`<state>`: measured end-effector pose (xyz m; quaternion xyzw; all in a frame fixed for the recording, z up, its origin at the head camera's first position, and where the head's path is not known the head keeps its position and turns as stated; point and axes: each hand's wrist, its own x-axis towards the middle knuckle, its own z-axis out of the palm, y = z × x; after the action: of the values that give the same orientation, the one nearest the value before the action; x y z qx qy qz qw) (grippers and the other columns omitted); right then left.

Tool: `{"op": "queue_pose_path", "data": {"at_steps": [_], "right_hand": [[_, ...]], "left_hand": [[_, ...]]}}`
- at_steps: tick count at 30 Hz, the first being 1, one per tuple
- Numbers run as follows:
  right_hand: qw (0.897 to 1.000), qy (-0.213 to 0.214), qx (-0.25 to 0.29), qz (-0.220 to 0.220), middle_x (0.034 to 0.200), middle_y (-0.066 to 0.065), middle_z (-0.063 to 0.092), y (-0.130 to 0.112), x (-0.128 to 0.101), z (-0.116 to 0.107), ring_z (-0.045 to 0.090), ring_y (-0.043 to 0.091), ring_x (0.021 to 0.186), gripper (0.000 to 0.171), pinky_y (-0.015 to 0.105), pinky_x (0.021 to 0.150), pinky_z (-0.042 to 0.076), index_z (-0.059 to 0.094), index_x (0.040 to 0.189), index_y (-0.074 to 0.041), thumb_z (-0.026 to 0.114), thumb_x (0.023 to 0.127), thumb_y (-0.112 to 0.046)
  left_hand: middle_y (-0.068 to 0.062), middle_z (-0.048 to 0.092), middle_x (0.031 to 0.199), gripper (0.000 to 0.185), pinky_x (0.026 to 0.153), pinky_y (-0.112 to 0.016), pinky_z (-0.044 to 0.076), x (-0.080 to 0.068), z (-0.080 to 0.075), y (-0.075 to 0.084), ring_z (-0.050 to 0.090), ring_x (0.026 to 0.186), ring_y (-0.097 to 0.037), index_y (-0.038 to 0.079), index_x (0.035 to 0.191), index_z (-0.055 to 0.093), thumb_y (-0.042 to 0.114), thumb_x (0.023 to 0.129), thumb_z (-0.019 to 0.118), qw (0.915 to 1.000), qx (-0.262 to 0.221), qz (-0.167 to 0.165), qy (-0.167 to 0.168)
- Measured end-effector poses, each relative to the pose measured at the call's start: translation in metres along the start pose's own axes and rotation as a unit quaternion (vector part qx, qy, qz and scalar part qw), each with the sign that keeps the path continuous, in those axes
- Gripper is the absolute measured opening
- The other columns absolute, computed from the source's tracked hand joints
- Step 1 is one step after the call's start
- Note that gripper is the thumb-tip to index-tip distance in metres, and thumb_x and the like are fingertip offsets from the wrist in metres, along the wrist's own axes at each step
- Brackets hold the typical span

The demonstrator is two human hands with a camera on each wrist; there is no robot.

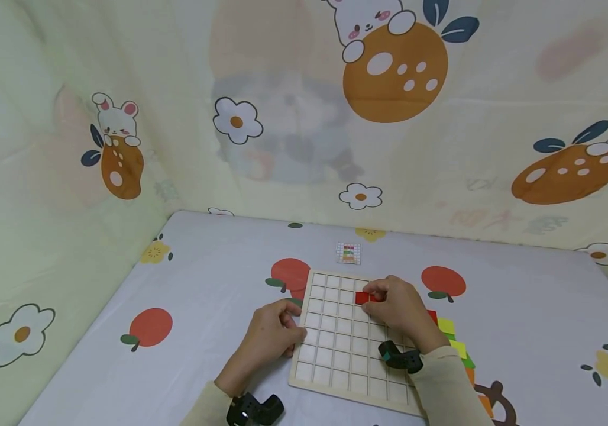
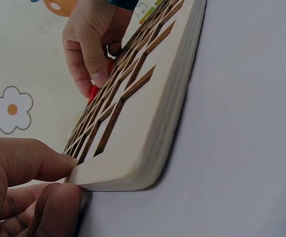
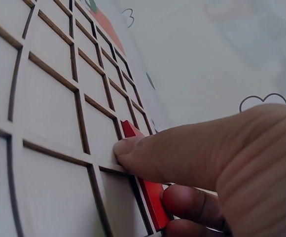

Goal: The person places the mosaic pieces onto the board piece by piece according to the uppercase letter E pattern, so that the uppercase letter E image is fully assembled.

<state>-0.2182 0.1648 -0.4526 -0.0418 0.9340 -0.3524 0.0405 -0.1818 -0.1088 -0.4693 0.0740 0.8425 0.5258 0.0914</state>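
Observation:
A wooden grid board (image 1: 330,340) with pale square cells lies on the table. My left hand (image 1: 272,331) pinches its left edge, the thumb on the rim and curled fingers at the side, as the left wrist view shows. Over the upper part of the board, my right hand (image 1: 397,305) pinches a red square tile (image 1: 373,298) between thumb and fingers. Another red tile (image 1: 362,297) sits in the grid directly to its left. The right wrist view shows the thumb (image 3: 148,155) pressed against red (image 3: 154,202) at the cell walls.
Beyond the board lies a small card (image 1: 348,253) with a coloured grid pattern. Yellow tiles (image 1: 446,325), with red, green and orange ones, lie right of the board, partly behind my right forearm. A printed curtain (image 1: 283,195) hangs along the table's back and left.

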Motion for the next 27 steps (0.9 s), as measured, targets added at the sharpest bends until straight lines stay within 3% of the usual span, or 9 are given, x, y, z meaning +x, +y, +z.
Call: {"op": "queue_pose_path", "data": {"at_steps": [9,18,27], "right_hand": [[1.000,0.001,0.004,0.000,0.088,0.004,0.059,0.002,0.000,0.000,0.054,0.023,0.087,0.026,0.032,0.069,0.046,0.078,0.111,-0.007,0.081,0.085,-0.013],[1.000,-0.003,0.006,0.005,0.089,0.004,0.058,0.001,-0.004,-0.002,0.053,0.022,0.087,0.035,0.032,0.068,0.045,0.077,0.119,-0.006,0.081,0.085,-0.012],[1.000,0.015,0.010,-0.014,0.102,0.009,0.063,0.004,-0.018,-0.026,0.057,0.024,0.091,0.042,0.034,0.070,0.050,0.072,0.128,-0.005,0.078,0.088,-0.015]], "left_hand": [[-0.001,0.063,0.070,0.031,0.046,-0.025,0.050,0.000,0.001,-0.001,0.058,0.046,-0.011,-0.001,0.114,0.066,0.003,0.084,0.074,1.0000,0.000,0.003,-0.002],[-0.001,0.063,0.070,0.031,0.046,-0.024,0.050,0.001,0.003,-0.001,0.058,0.046,-0.011,-0.001,0.114,0.066,0.004,0.084,0.074,1.0000,0.000,0.002,-0.004],[-0.001,0.063,0.071,0.032,0.047,-0.024,0.051,0.000,0.000,-0.002,0.059,0.046,-0.010,-0.002,0.114,0.067,0.004,0.083,0.074,1.0000,-0.004,0.007,-0.003]]}}
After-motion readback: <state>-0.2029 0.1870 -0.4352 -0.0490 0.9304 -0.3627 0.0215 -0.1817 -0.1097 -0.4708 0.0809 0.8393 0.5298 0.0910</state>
